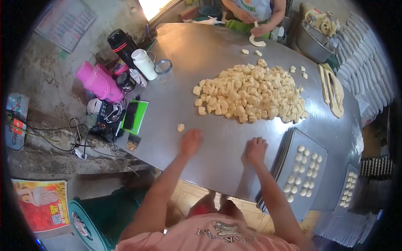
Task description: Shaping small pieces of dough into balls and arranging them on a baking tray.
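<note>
My left hand [191,143] is curled down on the metal tabletop, slightly blurred, just right of a small dough piece [181,127]. My right hand [256,149] is cupped on the same surface with its fingers bent under, left of a stack of trays. Whatever lies beneath either palm is hidden. Beyond both hands spreads a large heap of cut dough pieces [251,94]. On the top tray [320,180] to the right sit rows of round dough balls [297,158].
Across the table [176,50] a person's hands [261,30] hold a dough strip [257,42]. Long dough strips [333,92] lie at the right edge. A pink flask [98,81], a white bottle [143,64], a glass jar [164,70] and a phone [130,117] crowd the left side.
</note>
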A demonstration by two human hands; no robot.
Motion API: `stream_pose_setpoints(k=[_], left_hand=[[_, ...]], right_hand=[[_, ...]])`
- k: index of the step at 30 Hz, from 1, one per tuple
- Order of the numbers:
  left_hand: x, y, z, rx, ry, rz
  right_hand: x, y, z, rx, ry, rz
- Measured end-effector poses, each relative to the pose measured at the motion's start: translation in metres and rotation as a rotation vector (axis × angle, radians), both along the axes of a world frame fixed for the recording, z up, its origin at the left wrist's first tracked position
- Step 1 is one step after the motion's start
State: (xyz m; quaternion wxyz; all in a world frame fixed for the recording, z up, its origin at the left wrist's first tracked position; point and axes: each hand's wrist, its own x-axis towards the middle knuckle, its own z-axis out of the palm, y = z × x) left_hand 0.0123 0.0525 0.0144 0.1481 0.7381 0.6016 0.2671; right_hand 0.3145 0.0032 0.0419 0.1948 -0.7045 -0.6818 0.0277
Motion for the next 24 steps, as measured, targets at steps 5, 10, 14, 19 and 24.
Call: stream_pose_setpoints(k=[5, 10, 14, 19, 24], left_hand=[[-0.03, -0.107, -0.053, -0.187, 0.459, 0.083], [0.042, -0.008, 0.01, -0.112, 0.696, -0.341], [-0.04, -0.055, -0.005, 0.108, 0.215, -0.201], [0.001, -0.074, -0.04, 0.435, 0.332, -0.288], [0.028, -0.005, 0.028, -0.077, 0.056, -0.207]], right_hand=[[-0.018, -0.091, -0.01, -0.326, -0.15, 0.022], [-0.038, -0.015, -0.019, 0.05, 0.104, 0.338], [-0.003, -0.024, -0.005, 0.112, 0.055, 0.158], [-0.05, -0.083, -0.027, 0.076, 0.09, 0.211], [-0.03, -0.017, -0.012, 0.118, 0.183, 0.352]])
